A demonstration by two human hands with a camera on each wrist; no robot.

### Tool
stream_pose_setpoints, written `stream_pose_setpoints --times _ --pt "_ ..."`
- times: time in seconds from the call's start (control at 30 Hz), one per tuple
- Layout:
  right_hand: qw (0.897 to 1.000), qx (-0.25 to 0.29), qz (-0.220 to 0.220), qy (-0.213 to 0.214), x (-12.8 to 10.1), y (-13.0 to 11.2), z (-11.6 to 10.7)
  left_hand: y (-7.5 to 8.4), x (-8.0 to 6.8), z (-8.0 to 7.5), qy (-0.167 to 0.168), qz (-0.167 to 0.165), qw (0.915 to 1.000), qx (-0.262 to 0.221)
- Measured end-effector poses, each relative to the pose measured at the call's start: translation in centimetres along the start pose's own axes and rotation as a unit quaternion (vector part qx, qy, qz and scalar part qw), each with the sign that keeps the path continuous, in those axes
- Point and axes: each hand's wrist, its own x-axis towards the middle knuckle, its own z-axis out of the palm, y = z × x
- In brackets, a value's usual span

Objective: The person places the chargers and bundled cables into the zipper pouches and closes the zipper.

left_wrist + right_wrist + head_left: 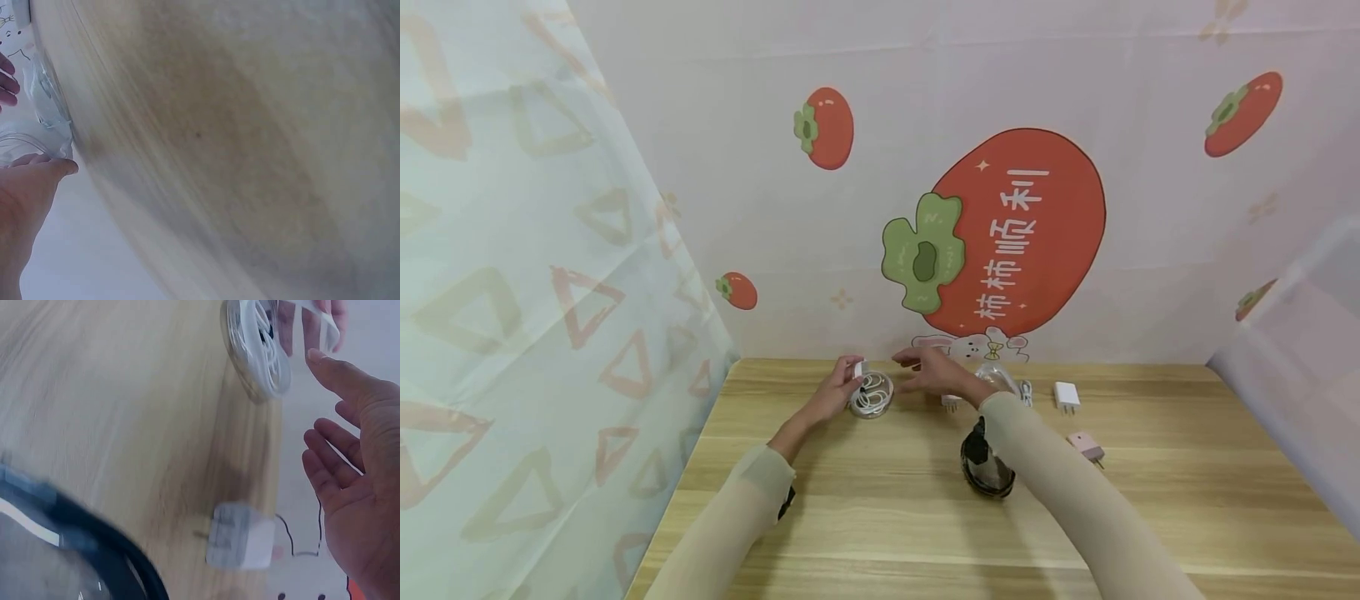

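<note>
Table (850, 517): backcloth (820, 325) behind, side cloth (550, 333) at left. Near the far edge, from left to right: left hand (831, 393), at the left side of a case (871, 413); coiled cable (874, 392), inside the case; right hand (934, 372), just right of the case; first adapter (951, 402), beneath the right wrist; packet (1000, 375), behind the right forearm; cable bundle (1026, 393), just right of the packet; second adapter (1066, 394), farther right. Third adapter (1085, 446): before the second, slightly right. Pouch (988, 479): nearest the front, beside the right sleeve (1045, 454), on its left.
</note>
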Motion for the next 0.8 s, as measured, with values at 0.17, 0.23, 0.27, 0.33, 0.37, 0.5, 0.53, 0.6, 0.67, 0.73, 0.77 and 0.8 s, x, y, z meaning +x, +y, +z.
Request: stream_pose_setpoints --times 0.17,0.23,0.27,0.33,0.37,0.5,0.53,0.6,0.67,0.73,0.77,0.8 --pt "1.000 -0.015 0.001 0.009 -0.6 0.6 -1.0 -0.1 -0.1 0.0 0.013 -0.003 0.9999 0.000" --pt "1.000 -0.016 0.002 0.017 -0.8 1.0 -1.3 0.0 -0.1 0.0 0.022 -0.005 0.9997 0.003" --pt "1.000 -0.018 0.002 0.020 -0.9 1.1 -1.4 0.0 -0.2 0.0 0.024 -0.007 0.9997 0.003" --pt "1.000 -0.020 0.001 0.018 -1.2 1.4 -1.8 0.0 -0.2 0.0 0.028 -0.006 0.9996 0.007" --pt "1.000 -0.019 0.004 0.015 -1.4 1.5 -1.9 0.1 -0.3 0.0 0.029 -0.006 0.9995 0.007" --pt "0.999 -0.043 0.014 0.001 -2.3 2.2 -2.4 0.0 -0.3 0.0 0.030 -0.002 0.9995 0.011" --pt "0.998 -0.053 0.019 -0.001 -2.5 2.4 -2.5 0.0 -0.3 0.0 0.030 -0.001 0.9995 0.011" --pt "0.997 -0.067 0.026 -0.004 -2.8 2.8 -2.7 0.0 -0.3 0.1 0.030 0.003 0.9995 0.008" --pt "0.997 -0.076 0.029 -0.009 -3.1 3.1 -2.9 0.0 -0.2 0.0 0.023 0.004 0.9997 0.006" --pt "0.996 -0.083 0.029 -0.015 -3.4 3.2 -3.3 0.1 -0.3 0.0 0.017 0.005 0.9998 0.005" --pt "0.996 -0.085 0.030 -0.017 -3.6 3.2 -3.4 0.1 -0.3 0.0 0.015 0.005 0.9999 0.005" --pt "0.995 -0.090 0.029 -0.019 -3.8 3.2 -3.6 0.1 -0.3 0.0 0.014 0.006 0.9999 0.003"
